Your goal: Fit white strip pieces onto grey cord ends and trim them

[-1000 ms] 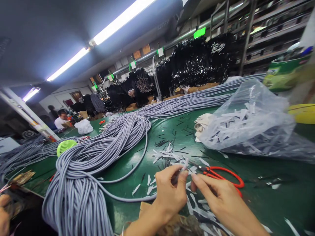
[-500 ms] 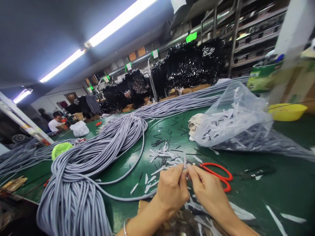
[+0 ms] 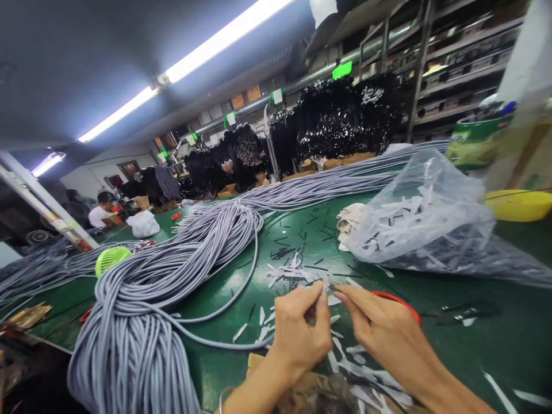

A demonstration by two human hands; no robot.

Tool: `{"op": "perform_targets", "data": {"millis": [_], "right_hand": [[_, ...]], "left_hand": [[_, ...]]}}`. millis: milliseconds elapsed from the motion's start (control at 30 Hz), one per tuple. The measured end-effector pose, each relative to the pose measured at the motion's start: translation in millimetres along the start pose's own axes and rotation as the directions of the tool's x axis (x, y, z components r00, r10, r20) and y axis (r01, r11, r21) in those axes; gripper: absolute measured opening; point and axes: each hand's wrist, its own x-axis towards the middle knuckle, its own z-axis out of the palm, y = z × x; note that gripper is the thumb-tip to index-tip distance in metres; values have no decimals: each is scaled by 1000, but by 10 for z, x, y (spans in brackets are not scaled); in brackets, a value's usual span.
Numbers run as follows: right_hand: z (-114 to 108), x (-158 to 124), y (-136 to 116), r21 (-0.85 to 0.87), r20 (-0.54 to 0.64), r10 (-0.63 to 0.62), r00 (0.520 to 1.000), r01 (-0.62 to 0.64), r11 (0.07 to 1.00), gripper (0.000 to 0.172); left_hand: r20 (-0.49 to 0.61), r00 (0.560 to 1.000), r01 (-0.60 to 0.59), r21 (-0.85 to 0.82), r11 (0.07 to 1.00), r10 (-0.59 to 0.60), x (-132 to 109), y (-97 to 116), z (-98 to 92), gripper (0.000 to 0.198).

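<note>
My left hand [image 3: 302, 322] is closed, thumb and forefinger pinching the pale end of a grey cable [image 3: 224, 345] that runs in from the left under the wrist. My right hand [image 3: 383, 322] is closed just beside it, its thumb and fingertips pressed together close to the cable end; what they pinch is too small to make out. Partly covered by my right hand, red-handled scissors [image 3: 403, 300] lie on the green table [image 3: 219, 374]. White scraps [image 3: 291, 270] are scattered in front of and below both hands.
A large bundle of grey cables [image 3: 185, 253] covers the left side. At right stand a clear plastic bag of scraps [image 3: 422, 224], a yellow bowl [image 3: 520, 206] and a green container [image 3: 472, 141]. A dark tool [image 3: 461, 313] lies right of my hands. Another person [image 3: 103, 210] sits far left.
My right hand has drawn slightly right, opening a small gap from my left fingertips, and now covers more of the scissors. The camera view has shifted a little.
</note>
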Motion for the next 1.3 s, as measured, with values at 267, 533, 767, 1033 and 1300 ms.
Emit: {"op": "perform_targets", "data": {"millis": [267,533,767,1033,1300], "right_hand": [[-194,35,84,-244,39,-102,994,108,964,43],[-354,40,132,-216,113,-8,994,32,976,47],[-453,19,224,-198,-1,52,999,-51,979,33],[-373,-102,198,-133,28,-233,972,235,963,33],[-305,-137,176,-249,3,-420,907,408,878,32]], "left_hand": [[-10,998,-55,76,996,56,10,4,-10,35],[-59,998,7,54,998,-4,3,51,-17,29],[-94,994,-59,44,997,63,51,21,-139,25],[-3,983,-185,73,980,186,3,79,-166,24],[33,982,-187,90,978,185,14,33,-143,25]]}}
